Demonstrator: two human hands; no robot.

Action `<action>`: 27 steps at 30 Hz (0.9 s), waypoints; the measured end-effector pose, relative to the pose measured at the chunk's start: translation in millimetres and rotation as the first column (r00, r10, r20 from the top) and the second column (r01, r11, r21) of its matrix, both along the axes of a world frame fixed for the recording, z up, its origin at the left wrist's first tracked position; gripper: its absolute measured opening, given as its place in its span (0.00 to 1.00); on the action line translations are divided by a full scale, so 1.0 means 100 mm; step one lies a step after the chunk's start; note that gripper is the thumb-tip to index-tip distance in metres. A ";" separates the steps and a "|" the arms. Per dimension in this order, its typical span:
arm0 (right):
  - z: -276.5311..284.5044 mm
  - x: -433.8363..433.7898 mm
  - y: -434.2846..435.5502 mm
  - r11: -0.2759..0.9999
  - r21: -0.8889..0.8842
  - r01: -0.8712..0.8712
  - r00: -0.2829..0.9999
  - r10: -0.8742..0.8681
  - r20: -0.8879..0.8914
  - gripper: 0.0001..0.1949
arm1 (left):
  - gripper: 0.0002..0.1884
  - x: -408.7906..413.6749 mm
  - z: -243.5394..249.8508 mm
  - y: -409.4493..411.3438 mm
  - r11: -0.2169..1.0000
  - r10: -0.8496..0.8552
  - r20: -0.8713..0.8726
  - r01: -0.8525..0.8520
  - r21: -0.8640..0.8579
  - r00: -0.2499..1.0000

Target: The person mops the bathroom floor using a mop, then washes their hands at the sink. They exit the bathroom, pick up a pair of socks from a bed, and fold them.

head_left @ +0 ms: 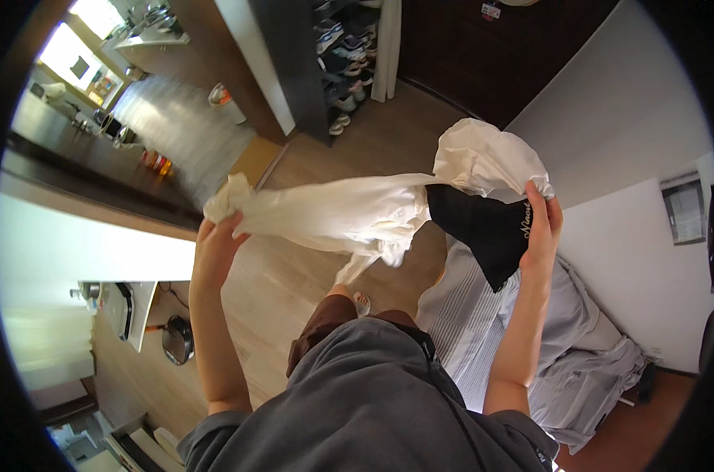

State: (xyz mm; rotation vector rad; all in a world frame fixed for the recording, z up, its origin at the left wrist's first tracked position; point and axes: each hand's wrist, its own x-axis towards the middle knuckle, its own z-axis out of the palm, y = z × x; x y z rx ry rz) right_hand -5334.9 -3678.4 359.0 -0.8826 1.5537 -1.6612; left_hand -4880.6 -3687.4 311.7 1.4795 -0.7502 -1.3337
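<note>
A thin white cloth garment (333,212) is stretched sideways in front of me at about waist height. My left hand (218,242) grips its bunched left end. On the other side, my right hand (544,230) pinches the puffed white fabric near its right edge. A black cloth part (481,227) bearing pale script lettering hangs beneath that white fabric, beside my right fingers. Whether the black part is sewn to the white one cannot be told. Loose folds and a narrow strip of white cloth dangle from the middle, above my legs.
A bed (457,307) with grey striped bedding stands to my right. Ahead are a shoe rack (348,71) full of shoes and a dark door (469,53). A black pan (178,340) is at the left, near a white table (144,312). A kitchen doorway opens at the upper left.
</note>
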 end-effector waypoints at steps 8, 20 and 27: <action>0.20 -0.53 -1.46 0.874 0.015 -0.486 0.847 0.476 -0.236 0.06 | 0.22 -0.71 -0.47 -1.29 0.519 -0.700 0.714 0.688 0.508 0.002; 0.96 -2.02 -3.75 0.846 0.081 -0.527 0.549 0.412 -0.727 0.13 | 0.16 -4.28 0.64 -4.91 -0.180 -0.934 0.346 0.953 -0.243 -0.088; 1.07 -3.29 -5.03 0.965 0.154 -0.213 0.708 0.261 -0.657 0.12 | 0.09 -5.97 1.49 -6.50 0.107 0.416 0.551 0.563 -0.819 0.723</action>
